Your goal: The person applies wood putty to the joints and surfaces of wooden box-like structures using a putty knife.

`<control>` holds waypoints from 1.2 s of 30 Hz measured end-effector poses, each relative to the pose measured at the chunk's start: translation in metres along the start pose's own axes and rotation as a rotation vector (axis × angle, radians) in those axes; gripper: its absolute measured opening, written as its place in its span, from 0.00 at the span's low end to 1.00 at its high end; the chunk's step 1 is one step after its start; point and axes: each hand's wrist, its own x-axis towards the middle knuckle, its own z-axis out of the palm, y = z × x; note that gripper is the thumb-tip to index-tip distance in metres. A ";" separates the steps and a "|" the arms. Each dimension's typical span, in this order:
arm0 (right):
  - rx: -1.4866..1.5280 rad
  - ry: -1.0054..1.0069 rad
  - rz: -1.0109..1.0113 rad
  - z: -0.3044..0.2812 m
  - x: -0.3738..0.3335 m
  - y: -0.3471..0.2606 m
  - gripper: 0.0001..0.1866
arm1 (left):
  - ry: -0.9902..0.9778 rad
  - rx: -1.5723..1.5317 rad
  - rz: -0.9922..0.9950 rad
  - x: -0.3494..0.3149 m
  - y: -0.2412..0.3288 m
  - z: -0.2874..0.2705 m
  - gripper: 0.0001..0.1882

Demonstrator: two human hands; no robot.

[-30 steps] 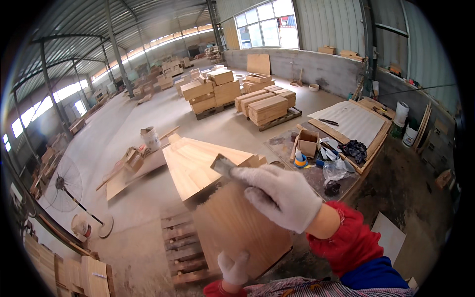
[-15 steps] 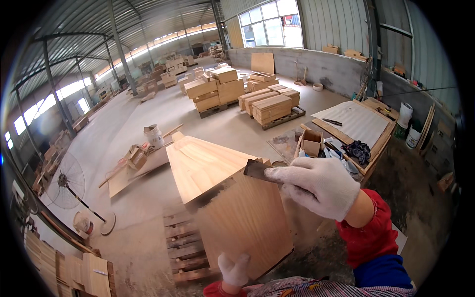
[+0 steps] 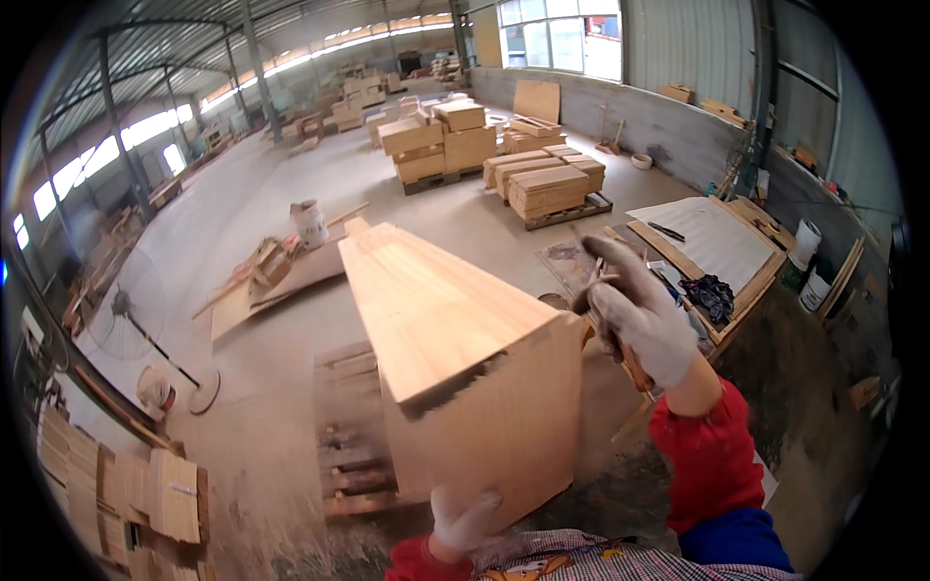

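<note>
Directly before the person, a pale wooden box (image 3: 484, 436) stands with a slatted pallet (image 3: 358, 504) showing at its left. A dark smear (image 3: 455, 384) covers only part of its front edge, seemingly half done. The right hand (image 3: 647, 324) clasps a wooden-handled tool (image 3: 635, 370); the left hand's (image 3: 465, 520) grip is unclear.

A white-gloved right hand (image 3: 639, 315) is raised beside the right corner of a large wooden box (image 3: 484, 416), curled around a tool whose orange-brown handle (image 3: 636, 370) shows below the fingers; its other end is blurred. The gloved left hand (image 3: 465, 518) rests at the box's near edge, thumb apart. A dark, ragged strip (image 3: 450, 383) follows the near edge of the pale top. Toward the right edge of the worktop (image 3: 564, 259) lies a white sheet (image 3: 722, 237), with a dark crumpled bag (image 3: 710, 296) by the near edge.
</note>
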 end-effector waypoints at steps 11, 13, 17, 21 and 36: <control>0.439 -0.273 0.140 0.070 0.042 0.050 0.36 | -0.350 0.284 -0.026 -0.019 -0.009 -0.011 0.13; 0.525 -0.266 0.180 0.075 0.038 0.046 0.36 | -0.364 0.357 -0.027 -0.018 -0.017 -0.012 0.15; 0.440 -0.306 0.168 0.071 0.053 0.062 0.36 | -0.300 0.508 0.126 -0.002 -0.040 -0.024 0.17; 0.404 -0.290 0.164 0.082 0.073 0.092 0.35 | -0.239 0.516 -0.063 0.018 -0.063 -0.045 0.19; 0.744 -0.108 0.447 0.050 0.061 0.196 0.26 | -0.128 0.800 -0.024 0.013 -0.104 -0.051 0.15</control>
